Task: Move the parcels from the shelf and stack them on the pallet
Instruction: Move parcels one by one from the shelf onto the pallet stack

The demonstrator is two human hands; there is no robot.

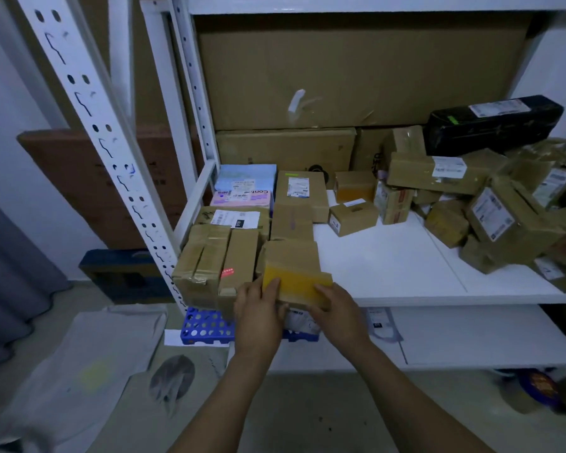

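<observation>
Both hands are clamped on one cardboard parcel with yellow tape (293, 276) at the front edge of the white shelf (389, 263). The left hand (258, 310) curls round its left end and the right hand (339, 310) round its right end. A blue pallet (206, 325) lies just below the hands. A heap of parcels (500, 217) sits beyond them to the right.

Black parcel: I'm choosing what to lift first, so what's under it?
The black parcel apparently rests on a long labelled carton; what supports its right end is hidden.
</observation>
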